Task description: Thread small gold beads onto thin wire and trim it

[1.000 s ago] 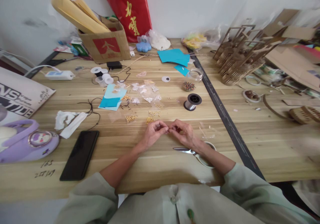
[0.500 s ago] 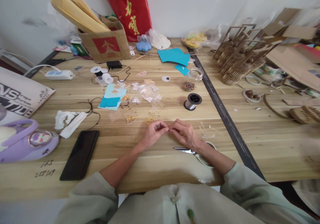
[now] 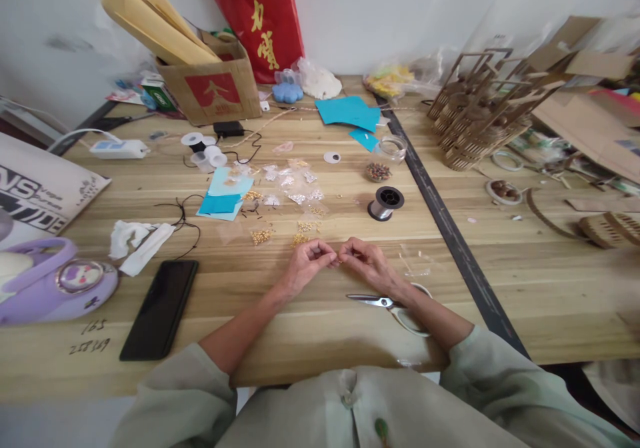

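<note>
My left hand (image 3: 309,265) and my right hand (image 3: 369,261) meet fingertip to fingertip low over the wooden table (image 3: 300,341). Both are closed in a pinch. A tiny gold-coloured speck shows between the fingertips, too small to name. Just beyond my left hand lie small heaps of gold beads (image 3: 262,237). Scissors (image 3: 383,301) with pale handles rest partly under my right forearm. A spool of thin silvery wire (image 3: 385,203) stands past my right hand, and a small clear bag (image 3: 415,261) lies to its right.
A black phone (image 3: 160,309) and a purple object (image 3: 55,281) lie at left. Blue paper (image 3: 220,203) and several small bags of findings (image 3: 290,181) spread ahead. A dish of beads (image 3: 379,171) sits behind the spool. Woven baskets (image 3: 475,115) stand at far right.
The fingers of my right hand have shifted slightly, and a gold speck now shows at the fingertips. My left hand stays nearly in place.
</note>
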Demonstrator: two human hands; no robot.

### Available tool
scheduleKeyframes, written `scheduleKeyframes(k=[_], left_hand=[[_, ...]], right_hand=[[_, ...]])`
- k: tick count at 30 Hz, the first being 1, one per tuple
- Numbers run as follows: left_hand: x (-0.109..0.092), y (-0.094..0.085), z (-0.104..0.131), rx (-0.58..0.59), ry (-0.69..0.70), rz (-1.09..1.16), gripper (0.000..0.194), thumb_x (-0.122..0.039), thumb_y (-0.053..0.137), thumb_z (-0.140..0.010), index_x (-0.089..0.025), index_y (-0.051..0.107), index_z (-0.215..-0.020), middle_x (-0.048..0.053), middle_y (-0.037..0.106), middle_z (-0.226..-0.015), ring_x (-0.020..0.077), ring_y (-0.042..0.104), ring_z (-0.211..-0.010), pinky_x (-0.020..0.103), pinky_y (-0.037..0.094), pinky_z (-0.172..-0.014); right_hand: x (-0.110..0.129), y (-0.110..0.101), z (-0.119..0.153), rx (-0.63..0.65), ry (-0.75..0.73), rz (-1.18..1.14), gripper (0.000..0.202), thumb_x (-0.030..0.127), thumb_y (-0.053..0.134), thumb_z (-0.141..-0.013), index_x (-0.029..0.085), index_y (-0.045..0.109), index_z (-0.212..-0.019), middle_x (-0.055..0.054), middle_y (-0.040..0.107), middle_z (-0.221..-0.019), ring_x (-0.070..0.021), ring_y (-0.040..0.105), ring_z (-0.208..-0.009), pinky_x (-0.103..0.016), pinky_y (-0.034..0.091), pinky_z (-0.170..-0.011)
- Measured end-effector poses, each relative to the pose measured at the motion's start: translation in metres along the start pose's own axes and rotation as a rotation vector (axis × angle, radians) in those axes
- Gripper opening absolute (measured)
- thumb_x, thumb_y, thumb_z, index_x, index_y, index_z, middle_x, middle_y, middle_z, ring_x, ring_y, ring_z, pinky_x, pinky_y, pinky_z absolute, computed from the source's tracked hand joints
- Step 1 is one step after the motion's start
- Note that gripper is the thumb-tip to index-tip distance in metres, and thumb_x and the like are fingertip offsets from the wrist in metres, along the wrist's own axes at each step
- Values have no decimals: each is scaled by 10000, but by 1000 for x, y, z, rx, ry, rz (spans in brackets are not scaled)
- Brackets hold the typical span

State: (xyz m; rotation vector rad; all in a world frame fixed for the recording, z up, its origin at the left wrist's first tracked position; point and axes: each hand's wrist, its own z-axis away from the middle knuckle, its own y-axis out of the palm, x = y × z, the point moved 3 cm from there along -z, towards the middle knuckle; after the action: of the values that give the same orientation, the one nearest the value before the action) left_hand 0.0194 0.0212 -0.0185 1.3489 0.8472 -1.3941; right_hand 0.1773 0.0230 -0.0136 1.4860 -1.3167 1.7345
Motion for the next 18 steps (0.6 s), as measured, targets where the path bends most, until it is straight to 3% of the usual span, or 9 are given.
scheduleKeyframes(k=[9,13,18], left_hand=[[2,-1,0,-29,60,-95,154,-265,690,-718,-129,619,-734,21,635,-711,124,586,-690,250,471,-692],[1,2,3,-101,176,-193,135,-222,693,-709,-150,602,-777,29,639,-770,137,598,-730,259,486,-714],[-1,3,11,-163,443,-508,91,-250,673,-748,-186,610,-735,43,636,-740,163,583,-722,292,468,-716]], right_hand=[[-3,1,0,-17,142,-145,285,433,571,-835,153,555,-783,23,504,-641,-82,406,-538,-207,297,-491],[-4,1,0,-18,175,-152,282,429,562,-837,154,539,-780,33,466,-610,-80,377,-521,-208,272,-485],[-7,1,0,-49,161,-144,257,402,566,-826,156,536,-759,31,471,-622,-85,398,-541,-212,292,-503]])
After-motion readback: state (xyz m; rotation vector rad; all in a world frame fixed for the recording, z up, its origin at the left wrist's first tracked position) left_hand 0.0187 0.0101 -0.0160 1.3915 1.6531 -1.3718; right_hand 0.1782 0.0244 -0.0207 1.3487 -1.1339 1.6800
